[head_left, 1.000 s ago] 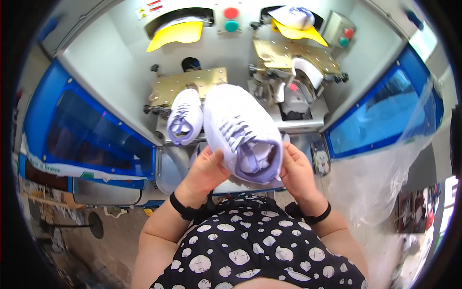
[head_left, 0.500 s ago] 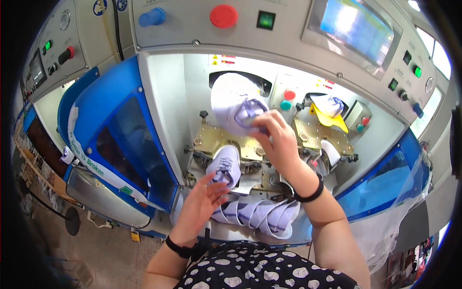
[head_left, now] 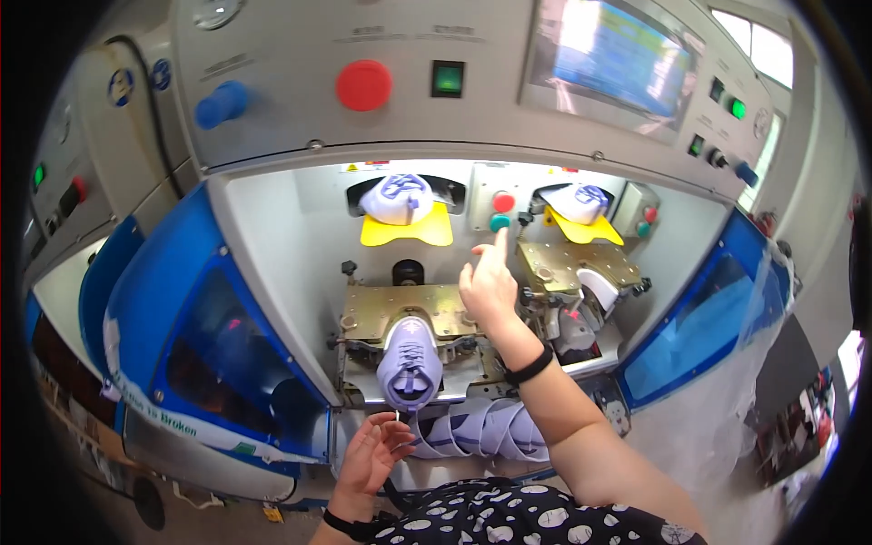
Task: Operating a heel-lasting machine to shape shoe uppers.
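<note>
My right hand (head_left: 490,283) has its index finger stretched up to the green button (head_left: 500,222) of a small control box; whether the fingertip presses it I cannot tell. Its other fingers are curled and hold nothing. Low in front, my left hand (head_left: 368,454) has loosely bent fingers spread apart, just below the heel of a lavender lace-up sneaker upper (head_left: 409,363). A small white bit shows at its fingertips, too small to name. The upper sits toe inward against a brass-coloured plate (head_left: 436,307). Behind it, a white-and-lavender upper (head_left: 400,200) rests over a yellow flap (head_left: 407,232).
Several lavender uppers (head_left: 486,431) lie in a row along the front ledge. A second station at right holds another upper (head_left: 581,202). A red button (head_left: 504,201) sits above the green one. Blue doors (head_left: 245,318) flank the lit chamber; a control panel (head_left: 318,91) overhangs it.
The white-and-lavender upper has left my right hand and now sits at the back over the yellow flap. My right hand points at the green button. My left hand has dropped away from the front upper.
</note>
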`<act>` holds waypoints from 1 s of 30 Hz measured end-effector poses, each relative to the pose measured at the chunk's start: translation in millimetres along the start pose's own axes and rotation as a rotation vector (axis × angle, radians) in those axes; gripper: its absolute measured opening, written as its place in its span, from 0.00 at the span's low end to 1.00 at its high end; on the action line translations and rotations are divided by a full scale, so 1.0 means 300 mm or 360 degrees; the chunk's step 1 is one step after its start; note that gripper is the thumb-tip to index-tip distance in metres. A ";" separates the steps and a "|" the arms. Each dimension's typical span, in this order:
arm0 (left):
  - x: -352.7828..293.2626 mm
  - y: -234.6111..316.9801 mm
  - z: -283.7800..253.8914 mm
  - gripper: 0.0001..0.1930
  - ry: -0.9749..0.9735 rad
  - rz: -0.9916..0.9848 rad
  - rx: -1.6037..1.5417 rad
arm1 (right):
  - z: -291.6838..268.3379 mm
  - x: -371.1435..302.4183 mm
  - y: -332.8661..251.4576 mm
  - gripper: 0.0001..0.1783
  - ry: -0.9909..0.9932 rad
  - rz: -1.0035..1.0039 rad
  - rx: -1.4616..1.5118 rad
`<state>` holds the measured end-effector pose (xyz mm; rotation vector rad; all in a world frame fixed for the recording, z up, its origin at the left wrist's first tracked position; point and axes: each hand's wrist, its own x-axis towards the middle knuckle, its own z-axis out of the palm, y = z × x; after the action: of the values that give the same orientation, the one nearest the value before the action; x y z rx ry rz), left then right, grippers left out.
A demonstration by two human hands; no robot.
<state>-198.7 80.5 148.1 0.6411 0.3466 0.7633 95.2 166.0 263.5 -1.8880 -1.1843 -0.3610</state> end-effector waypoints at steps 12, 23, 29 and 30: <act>0.137 -0.109 0.094 0.20 -0.0574 -0.0491 0.0003 | -0.403 0.392 0.412 0.12 0.0328 0.0006 -0.0572; 0.266 -0.353 0.205 0.18 -0.0834 -0.0991 0.0025 | -0.544 -0.291 0.594 0.13 0.0170 -0.0249 -0.0190; 0.380 -0.585 0.337 0.24 -0.0601 -0.1169 0.0175 | -0.530 -0.717 0.618 0.12 0.0156 0.0075 -0.0109; 0.409 -0.631 0.368 0.23 -0.0503 -0.1140 0.0175 | -0.529 -0.716 0.631 0.12 0.0152 0.0030 -0.0052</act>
<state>40.8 21.5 101.2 0.6686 0.2985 -0.0432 174.6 -120.7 126.9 -1.8874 -1.1029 -0.4576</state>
